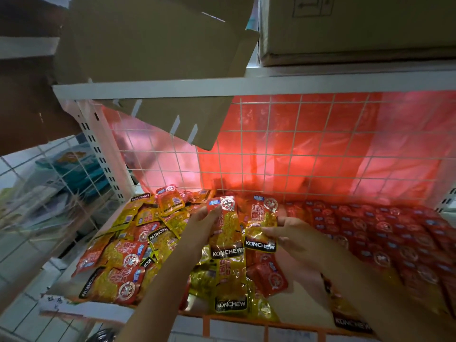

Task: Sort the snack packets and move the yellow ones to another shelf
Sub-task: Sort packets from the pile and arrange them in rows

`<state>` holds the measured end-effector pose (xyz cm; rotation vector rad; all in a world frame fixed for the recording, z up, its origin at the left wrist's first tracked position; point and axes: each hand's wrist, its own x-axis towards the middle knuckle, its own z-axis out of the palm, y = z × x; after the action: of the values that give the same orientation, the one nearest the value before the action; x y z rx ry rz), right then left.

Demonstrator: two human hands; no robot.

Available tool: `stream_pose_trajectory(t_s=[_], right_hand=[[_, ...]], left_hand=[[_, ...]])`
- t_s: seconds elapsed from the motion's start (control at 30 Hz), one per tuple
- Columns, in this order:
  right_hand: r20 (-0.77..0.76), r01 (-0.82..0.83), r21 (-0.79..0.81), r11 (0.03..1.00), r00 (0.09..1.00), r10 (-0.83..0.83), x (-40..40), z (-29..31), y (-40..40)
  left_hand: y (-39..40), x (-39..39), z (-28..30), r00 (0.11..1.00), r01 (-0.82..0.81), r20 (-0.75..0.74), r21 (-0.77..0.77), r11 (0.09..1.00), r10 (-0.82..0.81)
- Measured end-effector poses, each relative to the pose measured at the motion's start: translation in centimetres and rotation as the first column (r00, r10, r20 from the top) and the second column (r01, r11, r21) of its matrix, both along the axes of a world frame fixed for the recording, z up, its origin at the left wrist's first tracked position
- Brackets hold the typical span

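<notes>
From the head view, both hands are raised over the shelf [153, 306] at the centre of the frame, each with a packet. The left hand [201, 224] comes up from the lower middle; its grip is clenched on a yellow packet [225, 233], thumb pinching the top edge near the blue label, the packet hanging upright with KONCHEW printed along the bottom. Just right of it, the right hand [290, 236] pinches a second packet [262, 225] by its right edge, fingers curled round it; this one also stands upright and its left edge touches or overlaps the first packet.

Below the hands, more yellow packets hang or lie at the front edge, lower centre. To the left, filling the lower left of the shelf, lies a loose pile [128, 245] of yellow and red-orange packets mixed together, tilted every way. To the right, red packets [375, 233] lie in tidy rows running to the right edge of the frame.

Behind the shelf stands a white wire grid [296, 149] with red plastic sheet [345, 164] glowing through it. Above, in the upper part of the frame, cardboard boxes [158, 40] sit on the next shelf up, one flap drooping down over the grid.
</notes>
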<state>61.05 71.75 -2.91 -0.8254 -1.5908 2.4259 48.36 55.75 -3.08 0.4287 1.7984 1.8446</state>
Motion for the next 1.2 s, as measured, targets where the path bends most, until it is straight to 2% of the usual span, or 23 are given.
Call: stream_pose_trajectory(t_s=[0.17,0.3,0.37,0.47,0.53,0.6,0.67,0.83,0.97,1.2], right_hand=[[0.056,-0.040,0.176,0.984,0.998,0.030,1.8,-0.4,0.0],[0.112,-0.065,0.383,0.922,0.993,0.023,3.1,0.3,-0.1],[0.142,-0.092,0.526,0.845,0.990,0.020,3.8,0.6,0.0],[0.237,-0.185,0.711,0.679,0.971,0.016,4.8,0.4,0.4],[0.292,-0.232,0.796,0.559,0.956,-0.019,5.4,0.2,0.9],[0.306,-0.239,0.825,0.512,0.951,-0.050,6.0,0.0,1.3],[0.293,-0.223,0.811,0.541,0.955,-0.045,6.5,-0.1,1.4],[0.235,-0.181,0.662,0.727,0.972,0.028,7.8,0.8,1.3],[0.244,-0.171,0.687,0.706,0.970,-0.002,8.9,0.5,1.8],[0.268,-0.126,0.701,0.702,0.958,-0.096,11.0,-0.8,2.4]], left_hand=[[0.2,0.8,0.0,1.000,0.010,-0.021,0.010,1.000,-0.010],[0.7,1.4,0.1,0.999,0.010,-0.031,-0.034,0.999,-0.011],[1.1,1.7,0.2,1.000,0.009,0.019,-0.021,1.000,-0.008],[1.7,2.1,0.5,0.996,0.061,0.072,-0.018,0.998,-0.059],[2.1,2.3,0.5,0.993,0.104,0.053,-0.047,0.993,-0.102],[2.5,2.4,0.5,0.991,0.132,0.044,-0.061,0.989,-0.130],[2.9,2.6,0.5,0.987,0.153,0.050,-0.064,0.986,-0.150],[4.1,2.7,0.5,0.988,0.151,0.003,-0.090,0.984,-0.151],[5.2,2.6,-0.2,0.993,0.081,-0.079,-0.139,0.987,-0.093],[6.9,3.2,-1.4,0.989,0.121,-0.067,-0.158,0.980,-0.133]])
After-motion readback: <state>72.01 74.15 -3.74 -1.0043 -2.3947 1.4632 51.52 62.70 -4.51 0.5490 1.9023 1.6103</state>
